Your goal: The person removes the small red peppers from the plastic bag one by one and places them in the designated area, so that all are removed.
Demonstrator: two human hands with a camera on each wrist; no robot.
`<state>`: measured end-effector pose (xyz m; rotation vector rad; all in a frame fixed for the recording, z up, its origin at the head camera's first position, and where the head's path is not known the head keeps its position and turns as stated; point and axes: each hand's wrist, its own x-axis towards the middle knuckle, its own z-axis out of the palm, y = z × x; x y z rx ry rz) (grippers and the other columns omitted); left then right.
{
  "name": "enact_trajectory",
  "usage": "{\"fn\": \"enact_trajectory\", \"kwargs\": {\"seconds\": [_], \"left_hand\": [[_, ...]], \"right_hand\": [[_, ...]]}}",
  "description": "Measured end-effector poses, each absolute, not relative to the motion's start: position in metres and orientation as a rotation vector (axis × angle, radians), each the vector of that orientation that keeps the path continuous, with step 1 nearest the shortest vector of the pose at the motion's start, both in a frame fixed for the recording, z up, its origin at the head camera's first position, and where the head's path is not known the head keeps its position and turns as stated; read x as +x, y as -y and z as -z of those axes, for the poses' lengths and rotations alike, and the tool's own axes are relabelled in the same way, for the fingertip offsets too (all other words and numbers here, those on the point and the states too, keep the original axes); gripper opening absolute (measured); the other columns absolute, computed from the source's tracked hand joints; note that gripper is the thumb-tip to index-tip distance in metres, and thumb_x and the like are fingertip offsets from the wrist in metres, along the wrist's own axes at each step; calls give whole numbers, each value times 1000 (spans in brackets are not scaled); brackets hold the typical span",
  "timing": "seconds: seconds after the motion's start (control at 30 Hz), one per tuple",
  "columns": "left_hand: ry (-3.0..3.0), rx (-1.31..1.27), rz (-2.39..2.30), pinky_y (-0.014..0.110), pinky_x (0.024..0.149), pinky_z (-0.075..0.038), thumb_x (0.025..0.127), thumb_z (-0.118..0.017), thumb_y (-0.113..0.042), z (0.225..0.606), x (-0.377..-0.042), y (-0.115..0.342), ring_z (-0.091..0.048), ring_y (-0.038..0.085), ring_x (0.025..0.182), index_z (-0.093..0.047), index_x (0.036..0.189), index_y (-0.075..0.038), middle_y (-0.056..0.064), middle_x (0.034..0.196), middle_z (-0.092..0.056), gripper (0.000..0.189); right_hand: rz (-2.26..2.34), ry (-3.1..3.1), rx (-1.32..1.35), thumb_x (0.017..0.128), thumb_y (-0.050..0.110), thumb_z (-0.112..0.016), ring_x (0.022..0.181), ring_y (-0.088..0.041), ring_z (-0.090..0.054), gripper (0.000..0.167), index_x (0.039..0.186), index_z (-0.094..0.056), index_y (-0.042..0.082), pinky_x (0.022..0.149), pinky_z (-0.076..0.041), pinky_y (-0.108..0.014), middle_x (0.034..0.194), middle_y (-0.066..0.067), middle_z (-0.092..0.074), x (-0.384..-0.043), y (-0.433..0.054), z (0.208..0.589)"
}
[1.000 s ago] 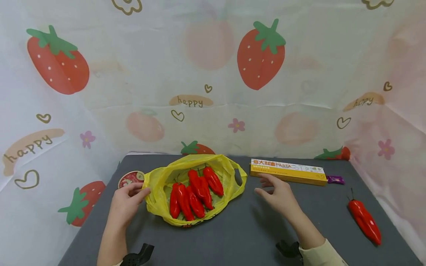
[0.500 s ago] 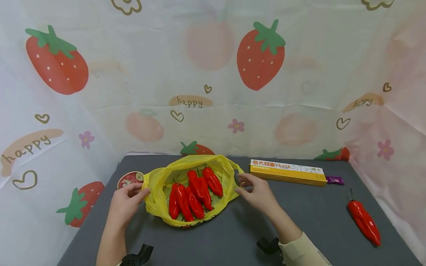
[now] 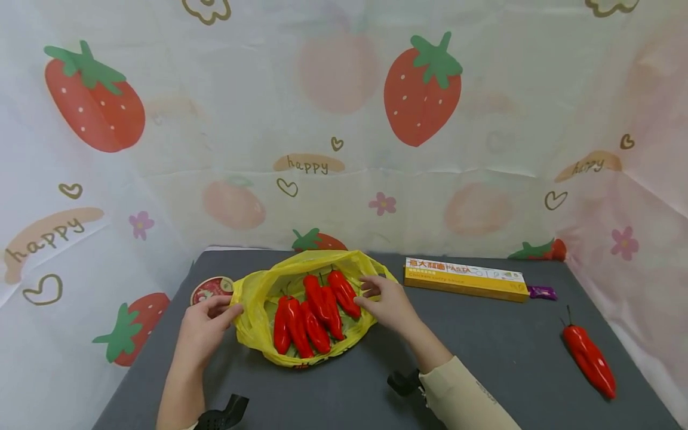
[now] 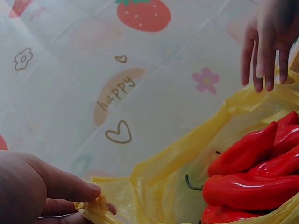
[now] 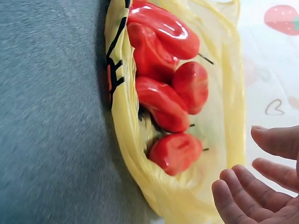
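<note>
A yellow plastic bag (image 3: 252,325) lies open on the dark table with several red chili peppers (image 3: 316,328) inside. My left hand (image 3: 201,331) pinches the bag's left edge; in the left wrist view the thumb and fingers (image 4: 70,186) grip a bunched bit of plastic. Over the right side of the bag hovers my right hand (image 3: 388,304), close to the rightmost pepper (image 3: 344,292). In the right wrist view its fingers (image 5: 243,198) are spread and relaxed, holding nothing. The bag's right handle is mostly hidden behind this hand.
Behind the left hand sits a round red-labelled tin (image 3: 211,288). A yellow and white pasta box (image 3: 464,279) lies at the back right, with a purple packet (image 3: 541,291) at its end. One more red chili pepper (image 3: 588,361) lies on the table (image 3: 484,370) near the right edge.
My right hand has moved left, from in front of the pasta box to over the right side of the bag. My left hand, the bag and the peppers have stayed in place.
</note>
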<state>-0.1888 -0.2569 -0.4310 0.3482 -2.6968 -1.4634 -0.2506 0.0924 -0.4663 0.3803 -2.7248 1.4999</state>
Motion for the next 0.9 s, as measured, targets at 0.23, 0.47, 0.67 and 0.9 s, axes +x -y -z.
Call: {"fn": "enact_trajectory", "kwargs": {"seconds": [0.23,0.47,0.67,0.9], "left_hand": [[2701,341,1462,20,71,-51,97,-68,-34,431,-189,256,-60,20,95,-64,130,-1,14,112,-67,48],[2703,338,1466,19,72,-51,97,-68,-34,430,-188,256,-61,24,99,-62,131,0,17,115,-67,48],[2709,339,1449,18,72,-51,98,-67,-34,429,-189,256,-61,23,98,-63,131,-1,16,115,-67,47],[2704,340,1457,19,71,-51,97,-68,-35,430,-189,255,-59,23,96,-63,131,0,16,113,-67,49]], "right_hand": [[-1506,2790,366,91,20,-76,107,-28,-68,47,134,-63,5,87,-58,-42,120,-15,-69,-267,-81,473],[-1390,2890,354,91,22,-75,109,-29,-67,50,135,-61,4,91,-56,-44,120,-14,-69,-285,-70,477],[-1375,2935,296,90,23,-76,110,-31,-66,51,135,-61,3,92,-56,-45,121,-16,-69,-297,-62,483],[-1338,2975,275,89,22,-77,109,-30,-65,53,136,-60,3,90,-56,-43,121,-15,-68,-303,-56,500]]}}
